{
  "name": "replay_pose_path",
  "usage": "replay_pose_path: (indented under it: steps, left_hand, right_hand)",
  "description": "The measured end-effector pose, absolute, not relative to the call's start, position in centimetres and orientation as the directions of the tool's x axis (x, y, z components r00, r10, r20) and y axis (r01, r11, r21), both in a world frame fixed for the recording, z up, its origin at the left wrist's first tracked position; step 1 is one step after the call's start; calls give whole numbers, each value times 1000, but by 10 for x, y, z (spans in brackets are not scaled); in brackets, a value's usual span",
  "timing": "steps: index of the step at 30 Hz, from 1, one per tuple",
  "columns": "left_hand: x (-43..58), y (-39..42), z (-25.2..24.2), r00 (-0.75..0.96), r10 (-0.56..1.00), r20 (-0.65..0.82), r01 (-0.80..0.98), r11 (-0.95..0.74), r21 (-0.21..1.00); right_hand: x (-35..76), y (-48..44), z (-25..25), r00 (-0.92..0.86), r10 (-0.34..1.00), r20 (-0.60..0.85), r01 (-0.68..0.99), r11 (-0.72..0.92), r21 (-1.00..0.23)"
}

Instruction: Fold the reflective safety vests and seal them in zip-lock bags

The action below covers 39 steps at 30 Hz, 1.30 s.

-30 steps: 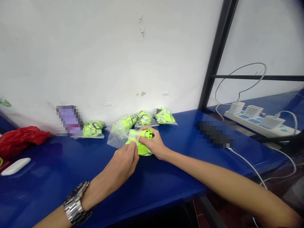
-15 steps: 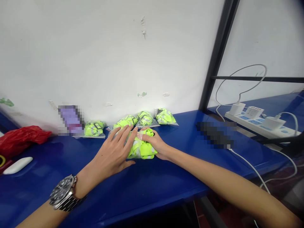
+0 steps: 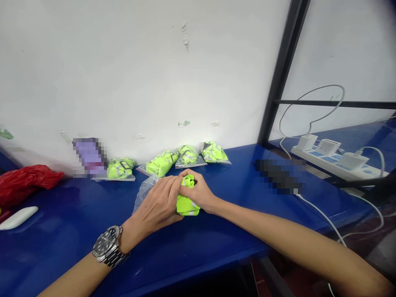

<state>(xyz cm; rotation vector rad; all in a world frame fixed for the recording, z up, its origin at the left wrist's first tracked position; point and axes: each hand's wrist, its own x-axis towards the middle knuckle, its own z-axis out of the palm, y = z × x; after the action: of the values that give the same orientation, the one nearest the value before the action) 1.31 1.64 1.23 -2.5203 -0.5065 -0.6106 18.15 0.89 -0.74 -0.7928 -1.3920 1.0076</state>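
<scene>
A folded neon-yellow vest (image 3: 186, 203) with a grey reflective stripe lies on the blue table (image 3: 216, 235), partly inside a clear plastic bag (image 3: 142, 193). My left hand (image 3: 157, 205), with a metal watch on its wrist, has its fingers curled over the vest and the bag's mouth. My right hand (image 3: 198, 192) grips the vest's right end from behind. Both hands press together on the bundle.
Several bagged neon vests (image 3: 161, 163) line the white wall. A red plastic bag (image 3: 24, 181) and a white oblong object (image 3: 18, 217) lie at the left. A power strip (image 3: 334, 159) with chargers and white cables sits at the right behind a black frame post (image 3: 278, 82).
My left hand was a pinch, then lay flat and spread on the vest; now its fingers are curled round the vest and bag. The vest is bunched smaller between both hands.
</scene>
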Motion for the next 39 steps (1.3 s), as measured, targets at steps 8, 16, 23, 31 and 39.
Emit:
replay_pose_path:
  steps: [8, 16, 23, 31, 39]
  left_hand:
    - [14, 16, 17, 790, 220, 573, 465, -824, -325]
    - [-7, 30, 17, 761, 242, 601, 521, -780, -346]
    - [-5, 31, 8, 783, 240, 573, 499, -793, -350]
    - [-2, 27, 4, 796, 176, 579, 449, -813, -370]
    - [16, 19, 5, 788, 178, 589, 440, -832, -337]
  right_hand:
    - [200, 9, 13, -333, 913, 236, -116, 209, -971]
    - [224, 8, 26, -536, 820, 202, 87, 291, -953]
    - [207, 5, 15, -438, 812, 386, 410, 562, -718]
    - [199, 3, 10, -383, 818, 430, 484, 574, -660]
    - [182, 7, 1, -342, 776, 530, 637, 606, -477]
